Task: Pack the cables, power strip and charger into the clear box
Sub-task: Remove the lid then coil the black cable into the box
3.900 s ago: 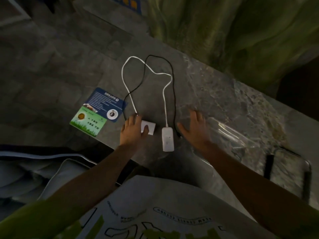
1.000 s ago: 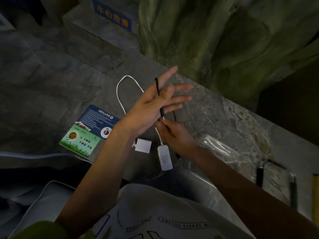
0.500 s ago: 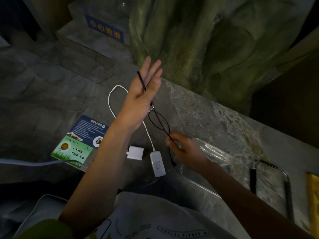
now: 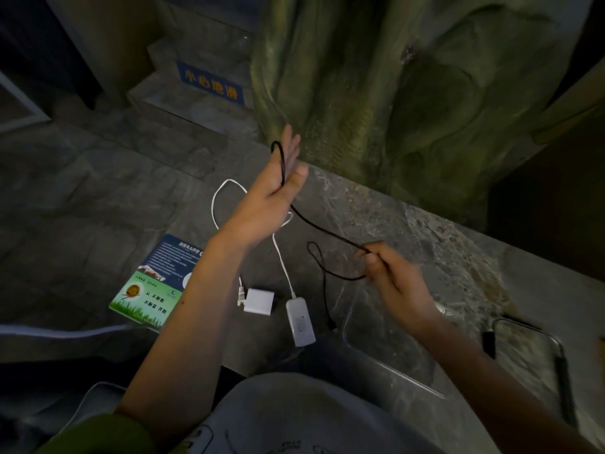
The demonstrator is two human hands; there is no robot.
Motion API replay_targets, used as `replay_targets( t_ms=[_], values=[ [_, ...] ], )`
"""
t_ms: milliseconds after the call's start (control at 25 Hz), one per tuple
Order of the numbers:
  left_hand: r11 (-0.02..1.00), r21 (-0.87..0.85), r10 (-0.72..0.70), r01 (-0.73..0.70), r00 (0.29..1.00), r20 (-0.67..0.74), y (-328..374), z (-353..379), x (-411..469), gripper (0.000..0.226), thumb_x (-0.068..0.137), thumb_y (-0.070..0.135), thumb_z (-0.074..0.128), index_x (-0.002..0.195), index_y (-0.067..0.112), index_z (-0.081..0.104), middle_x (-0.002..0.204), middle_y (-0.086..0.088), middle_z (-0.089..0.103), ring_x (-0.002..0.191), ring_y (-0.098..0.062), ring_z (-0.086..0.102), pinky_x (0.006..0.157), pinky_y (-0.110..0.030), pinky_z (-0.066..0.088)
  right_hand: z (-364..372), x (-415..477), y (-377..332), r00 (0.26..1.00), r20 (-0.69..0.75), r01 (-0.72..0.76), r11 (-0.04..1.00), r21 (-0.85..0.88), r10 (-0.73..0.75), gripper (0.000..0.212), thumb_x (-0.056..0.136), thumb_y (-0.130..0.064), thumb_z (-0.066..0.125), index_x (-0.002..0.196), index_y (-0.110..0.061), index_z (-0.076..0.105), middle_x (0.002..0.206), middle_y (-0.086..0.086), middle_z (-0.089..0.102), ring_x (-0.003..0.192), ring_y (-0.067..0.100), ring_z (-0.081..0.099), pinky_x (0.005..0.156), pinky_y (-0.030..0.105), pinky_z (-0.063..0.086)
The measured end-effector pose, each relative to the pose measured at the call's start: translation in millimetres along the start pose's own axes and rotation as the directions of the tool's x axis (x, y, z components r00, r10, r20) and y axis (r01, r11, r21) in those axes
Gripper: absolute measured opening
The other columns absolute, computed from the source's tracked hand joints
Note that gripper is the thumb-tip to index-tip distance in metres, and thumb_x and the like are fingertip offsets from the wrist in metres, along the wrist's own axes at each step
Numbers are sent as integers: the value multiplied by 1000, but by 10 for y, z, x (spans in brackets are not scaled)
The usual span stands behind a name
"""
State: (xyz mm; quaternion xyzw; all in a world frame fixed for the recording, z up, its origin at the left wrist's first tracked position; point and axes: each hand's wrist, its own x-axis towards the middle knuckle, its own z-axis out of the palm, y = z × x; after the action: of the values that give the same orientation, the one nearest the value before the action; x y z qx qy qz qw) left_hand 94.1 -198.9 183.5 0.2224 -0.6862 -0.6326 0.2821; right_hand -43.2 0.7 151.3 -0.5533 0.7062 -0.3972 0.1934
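My left hand (image 4: 266, 199) is raised above the stone ledge, fingers straight, with the black cable (image 4: 322, 229) looped over them and pinned by the thumb. My right hand (image 4: 394, 278) pinches the same cable lower down, and its loose end hangs toward the ledge. A white cable (image 4: 280, 253) lies on the ledge, running to a white oblong power strip (image 4: 299, 322). Beside it sits a small white square charger (image 4: 258, 301). The clear box (image 4: 386, 348) stands on the ledge below my right forearm, partly hidden by it.
A blue and green leaflet (image 4: 154, 285) lies at the ledge's left edge. A lid with black clips (image 4: 527, 355) rests at the right. A mossy rock-like wall (image 4: 393, 93) rises behind the ledge. A blue floor sign (image 4: 209, 83) is far back.
My left hand lifted off the charger and rose with the black cable wrapped over its fingers. My right hand moved right and now pulls the cable taut from the left hand.
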Motion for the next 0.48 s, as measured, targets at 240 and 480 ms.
replay_targets(
  t_ms=[240,480],
  values=[
    [998,56,32,-29,998,-51,12,81,96,63,103,15,35,152,11,-5,161,-6,7,148,-11,11,120,-25,15,-297,62,-193,984,-13,177,983,-46,-177,27,100,-20,42,111,-11,65,90,-5,61,83,3,58,72,14,43],
    [991,122,-89,55,952,292,80,302,32,54,99,28,34,148,9,23,139,0,50,133,-12,45,111,-18,32,-646,203,-353,963,-146,213,971,-110,-228,17,97,-17,51,100,-10,66,82,-3,51,72,6,51,65,17,39]
  ],
)
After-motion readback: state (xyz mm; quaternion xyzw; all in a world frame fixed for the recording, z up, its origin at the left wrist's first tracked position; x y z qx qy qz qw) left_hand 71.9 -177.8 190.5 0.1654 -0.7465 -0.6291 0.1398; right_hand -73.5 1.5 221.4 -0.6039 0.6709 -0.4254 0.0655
